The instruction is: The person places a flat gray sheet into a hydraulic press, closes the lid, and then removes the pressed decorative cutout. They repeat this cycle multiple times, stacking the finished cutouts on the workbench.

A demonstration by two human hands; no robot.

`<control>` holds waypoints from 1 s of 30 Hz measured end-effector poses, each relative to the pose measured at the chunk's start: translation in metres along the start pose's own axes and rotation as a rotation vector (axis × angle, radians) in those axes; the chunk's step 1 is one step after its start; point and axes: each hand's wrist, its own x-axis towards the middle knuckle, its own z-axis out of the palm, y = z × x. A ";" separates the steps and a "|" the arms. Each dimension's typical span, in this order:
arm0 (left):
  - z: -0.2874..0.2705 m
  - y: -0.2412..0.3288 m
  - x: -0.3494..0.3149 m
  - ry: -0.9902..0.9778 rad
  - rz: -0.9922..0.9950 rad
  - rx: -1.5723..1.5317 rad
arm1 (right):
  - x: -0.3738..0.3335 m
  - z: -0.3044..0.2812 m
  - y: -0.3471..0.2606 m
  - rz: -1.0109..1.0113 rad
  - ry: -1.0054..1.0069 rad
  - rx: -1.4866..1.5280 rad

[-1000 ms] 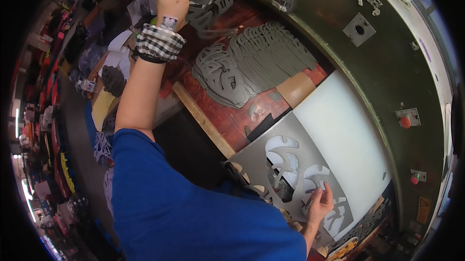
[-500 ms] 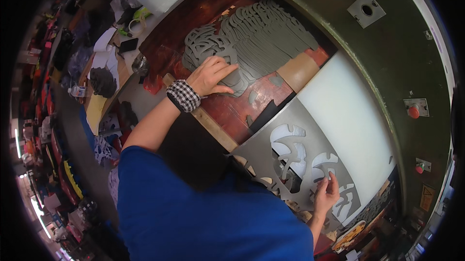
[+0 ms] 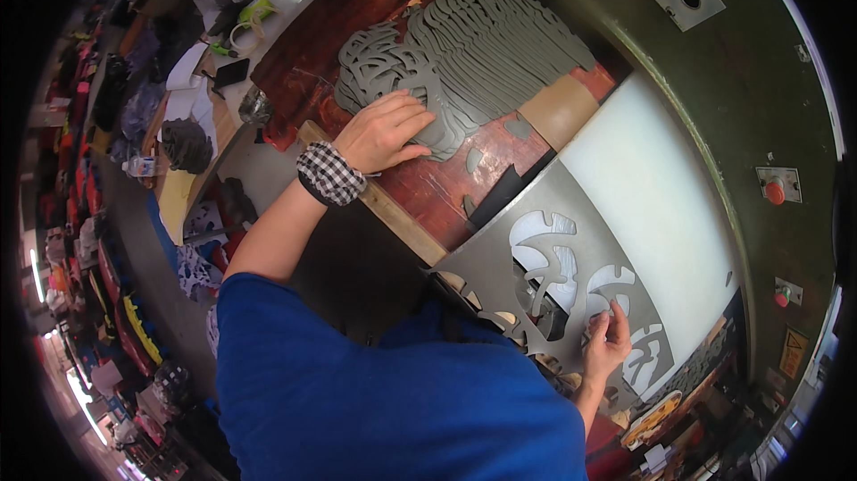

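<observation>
My left hand, with a checked band at the wrist, lies palm down at the near edge of a heap of grey cut-out pieces. Its fingers are stretched out over the nearest pieces, and the thumb stands apart; no piece shows lifted in it. To the right, my right hand is over a grey sheet with curved openings cut through it. Its thumb and fingers are bent but apart, with nothing visible between them. Several pieces in the heap stand in a neat overlapping row; others lie jumbled.
The heap rests on a red-brown board with a wooden strip along its near side. A white slab lies beside the sheet, below a dark green machine body with red buttons. A cluttered side table holds a phone.
My left hand has flattened onto the near pieces, its fingers closer together than before. My right hand stays by the same part of the sheet. The whole view has shifted slightly.
</observation>
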 end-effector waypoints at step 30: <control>-0.065 0.123 -0.043 0.060 -0.659 -0.606 | -0.117 -0.175 0.167 0.393 0.541 -0.768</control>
